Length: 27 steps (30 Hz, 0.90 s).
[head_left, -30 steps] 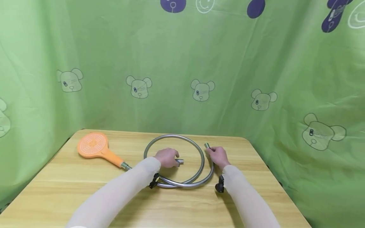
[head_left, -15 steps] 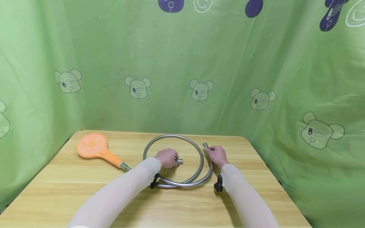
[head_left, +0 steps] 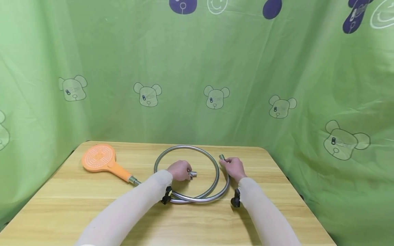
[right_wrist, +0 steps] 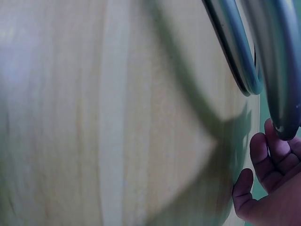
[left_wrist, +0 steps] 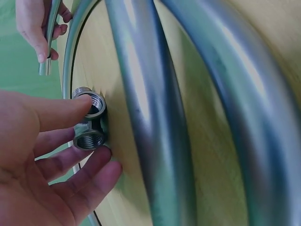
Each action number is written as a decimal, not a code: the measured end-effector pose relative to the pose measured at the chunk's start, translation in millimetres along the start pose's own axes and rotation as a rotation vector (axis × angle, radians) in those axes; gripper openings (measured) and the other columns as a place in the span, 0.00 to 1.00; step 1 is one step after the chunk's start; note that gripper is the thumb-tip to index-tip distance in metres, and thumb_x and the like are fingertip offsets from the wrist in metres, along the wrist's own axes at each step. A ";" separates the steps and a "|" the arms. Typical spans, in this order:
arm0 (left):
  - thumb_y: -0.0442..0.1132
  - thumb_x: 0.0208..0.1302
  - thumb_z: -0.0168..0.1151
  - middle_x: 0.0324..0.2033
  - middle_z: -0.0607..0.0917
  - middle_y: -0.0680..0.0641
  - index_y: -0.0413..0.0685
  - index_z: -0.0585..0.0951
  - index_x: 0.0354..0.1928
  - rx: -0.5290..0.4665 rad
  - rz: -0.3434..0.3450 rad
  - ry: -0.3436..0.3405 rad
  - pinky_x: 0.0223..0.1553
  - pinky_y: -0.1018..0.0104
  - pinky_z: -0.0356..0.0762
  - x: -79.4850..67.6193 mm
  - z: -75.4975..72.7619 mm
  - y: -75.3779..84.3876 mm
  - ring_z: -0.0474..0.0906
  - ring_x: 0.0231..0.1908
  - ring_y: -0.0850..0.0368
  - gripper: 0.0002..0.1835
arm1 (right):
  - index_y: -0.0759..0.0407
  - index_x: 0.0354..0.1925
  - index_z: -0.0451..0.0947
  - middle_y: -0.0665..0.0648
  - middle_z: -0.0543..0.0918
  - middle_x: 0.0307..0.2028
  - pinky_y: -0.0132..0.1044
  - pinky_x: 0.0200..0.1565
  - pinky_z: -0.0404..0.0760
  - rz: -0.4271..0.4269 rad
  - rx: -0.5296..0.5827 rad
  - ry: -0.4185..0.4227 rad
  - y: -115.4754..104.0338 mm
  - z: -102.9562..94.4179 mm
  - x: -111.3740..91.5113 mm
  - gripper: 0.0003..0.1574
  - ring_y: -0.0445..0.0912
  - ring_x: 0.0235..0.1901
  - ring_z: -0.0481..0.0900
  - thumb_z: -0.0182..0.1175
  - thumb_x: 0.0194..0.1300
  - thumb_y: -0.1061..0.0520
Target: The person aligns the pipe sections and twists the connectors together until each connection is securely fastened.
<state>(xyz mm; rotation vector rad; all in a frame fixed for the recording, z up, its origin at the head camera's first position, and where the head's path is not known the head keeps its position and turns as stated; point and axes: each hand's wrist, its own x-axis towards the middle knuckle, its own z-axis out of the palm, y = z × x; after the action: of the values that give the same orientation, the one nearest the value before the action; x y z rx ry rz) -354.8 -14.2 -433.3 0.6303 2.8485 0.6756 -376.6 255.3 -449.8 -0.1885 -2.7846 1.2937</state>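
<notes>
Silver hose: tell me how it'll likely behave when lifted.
The silver hose will probably bend springily, since it lies in wide, smooth curves. Its glossy surface may feel slippery. Lifting could tug the orange shower head, apparently joined to one end.

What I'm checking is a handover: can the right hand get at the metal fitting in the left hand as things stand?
Probably yes, though the right hand holds the hose near its end; the metal fitting protrudes that way, only hose lying between.
</notes>
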 end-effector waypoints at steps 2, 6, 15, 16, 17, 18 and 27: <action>0.36 0.53 0.74 0.50 0.88 0.43 0.42 0.86 0.50 -0.019 -0.002 0.008 0.61 0.52 0.77 0.4 0.3 -1.3 0.82 0.52 0.46 0.20 | 0.67 0.51 0.81 0.65 0.83 0.47 0.40 0.42 0.79 0.002 0.001 0.000 0.5 0.5 0.4 0.25 0.53 0.43 0.77 0.60 0.72 0.46; 0.35 0.53 0.74 0.49 0.88 0.43 0.42 0.86 0.50 -0.053 -0.004 0.025 0.60 0.52 0.78 1.6 1.3 -4.2 0.83 0.51 0.46 0.20 | 0.66 0.52 0.82 0.64 0.83 0.46 0.37 0.39 0.78 0.010 -0.003 0.002 2.2 1.4 0.3 0.25 0.52 0.41 0.77 0.60 0.72 0.46; 0.34 0.53 0.75 0.46 0.89 0.43 0.41 0.87 0.48 -0.116 -0.023 0.036 0.59 0.53 0.79 1.5 -3.2 -5.2 0.83 0.49 0.47 0.18 | 0.65 0.55 0.81 0.65 0.83 0.47 0.40 0.41 0.79 -0.004 -0.021 0.015 2.6 3.1 -0.7 0.25 0.52 0.42 0.78 0.58 0.74 0.46; 0.34 0.53 0.75 0.46 0.89 0.43 0.40 0.87 0.48 -0.125 -0.027 0.033 0.59 0.53 0.79 1.2 -3.7 -5.2 0.84 0.48 0.47 0.18 | 0.65 0.55 0.81 0.65 0.83 0.46 0.39 0.40 0.78 -0.005 -0.016 0.017 2.5 3.3 -0.4 0.25 0.52 0.41 0.77 0.58 0.74 0.47; 0.34 0.53 0.76 0.46 0.89 0.43 0.40 0.87 0.48 -0.134 -0.032 0.030 0.59 0.53 0.79 1.0 -3.8 -5.5 0.83 0.48 0.47 0.18 | 0.65 0.55 0.81 0.64 0.84 0.45 0.38 0.38 0.77 -0.007 -0.013 0.019 2.6 3.6 -0.1 0.24 0.51 0.39 0.77 0.58 0.74 0.47; 0.34 0.53 0.76 0.45 0.89 0.43 0.40 0.87 0.47 -0.140 -0.032 0.029 0.59 0.53 0.79 0.7 -4.0 -5.7 0.83 0.48 0.47 0.18 | 0.64 0.54 0.82 0.63 0.84 0.43 0.37 0.37 0.77 -0.004 -0.009 0.023 2.6 3.7 0.2 0.24 0.50 0.38 0.77 0.58 0.74 0.47; 0.35 0.50 0.77 0.47 0.89 0.46 0.44 0.89 0.46 -0.126 -0.007 0.046 0.60 0.53 0.77 -1.3 -5.9 -7.4 0.82 0.53 0.46 0.18 | 0.62 0.53 0.83 0.60 0.82 0.37 0.35 0.33 0.74 -0.015 0.003 0.039 4.0 8.6 3.5 0.20 0.48 0.34 0.74 0.59 0.73 0.49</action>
<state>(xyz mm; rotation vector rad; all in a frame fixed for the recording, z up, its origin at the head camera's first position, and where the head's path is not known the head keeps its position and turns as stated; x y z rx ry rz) -357.7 -23.1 -431.4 0.5924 2.8200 0.8718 -380.7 251.9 -458.4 -0.1903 -2.7463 1.2771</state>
